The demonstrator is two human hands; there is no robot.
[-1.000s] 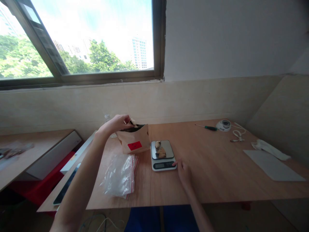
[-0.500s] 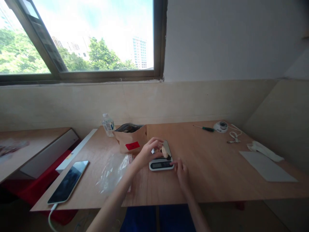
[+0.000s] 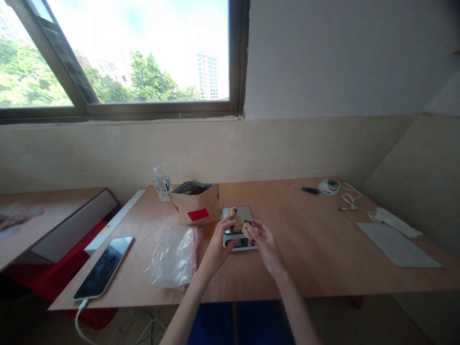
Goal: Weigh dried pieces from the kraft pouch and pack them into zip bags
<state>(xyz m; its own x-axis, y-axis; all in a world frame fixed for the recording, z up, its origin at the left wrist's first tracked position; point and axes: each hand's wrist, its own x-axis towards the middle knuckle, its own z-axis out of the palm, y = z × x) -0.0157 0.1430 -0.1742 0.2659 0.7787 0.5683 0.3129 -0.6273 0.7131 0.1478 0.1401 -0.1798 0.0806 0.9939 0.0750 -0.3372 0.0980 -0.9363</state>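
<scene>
A small kitchen scale [image 3: 247, 211] stands in front of me, its display strip [image 3: 232, 243] partly covered by my hands. Between the fingertips of my right hand [image 3: 268, 247] is a pale tan dried piece with dark edges [image 3: 247, 231], perhaps a dried mushroom, held above the scale. My left hand [image 3: 217, 244] comes in from the left, thumb and fingers apart. Its fingertips are beside another tan piece [image 3: 236, 225] over the scale plate; whether they touch it is unclear. Behind on the left stands an open brown paper pouch [image 3: 183, 208] with a red label.
Clear zip bags [image 3: 174, 258] lie left of my left arm, with a phone [image 3: 105, 268] on a cable farther left. A water bottle [image 3: 161, 184] is behind. At right are a screwdriver [image 3: 309, 190], a white dome camera [image 3: 328, 187], a cloth [image 3: 395, 223] and a grey sheet [image 3: 398, 247].
My right hand has left the scale's button panel and moved up, taking hold of the tan piece. My left hand, which held that pale piece over the scale, has shifted left and opened.
</scene>
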